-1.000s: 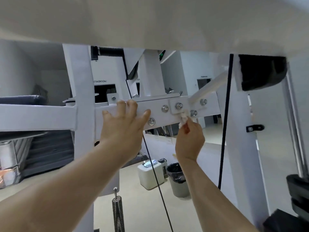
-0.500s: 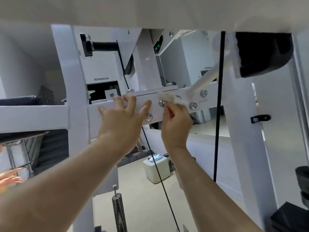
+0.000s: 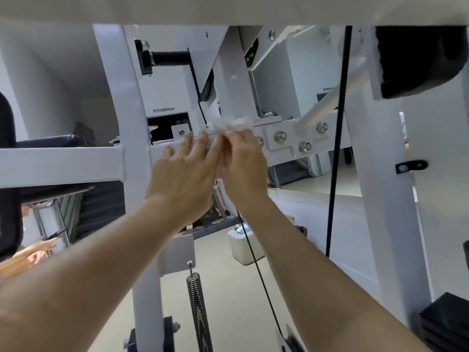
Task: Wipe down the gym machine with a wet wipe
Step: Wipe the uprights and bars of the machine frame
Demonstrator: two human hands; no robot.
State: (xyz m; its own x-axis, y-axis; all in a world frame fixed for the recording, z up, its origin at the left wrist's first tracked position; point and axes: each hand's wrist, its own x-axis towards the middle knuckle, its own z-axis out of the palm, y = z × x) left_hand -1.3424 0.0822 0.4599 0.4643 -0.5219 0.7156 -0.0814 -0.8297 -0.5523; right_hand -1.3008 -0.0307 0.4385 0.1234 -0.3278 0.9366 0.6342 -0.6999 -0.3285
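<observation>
The white gym machine frame fills the view; its horizontal crossbar [image 3: 330, 138] carries a bolted plate with several bolts. My right hand [image 3: 243, 163] pinches a crumpled white wet wipe [image 3: 232, 125] against the top edge of the crossbar, left of the bolts. Beside it my left hand [image 3: 186, 171] rests on the bar with straight fingers, touching the right hand. The part of the bar behind both hands is hidden.
A white upright post [image 3: 121, 123] stands left of my hands and another [image 3: 375, 174] to the right. Two black cables [image 3: 336, 174] hang nearby, and a coil spring [image 3: 199, 308] hangs below. A black pad [image 3: 416, 54] sits upper right. Another person's hand [image 3: 33, 252] shows at the left edge.
My right hand has slid the wipe leftward along the crossbar, from the bolted plate to right beside my left hand. The left hand stays on the bar.
</observation>
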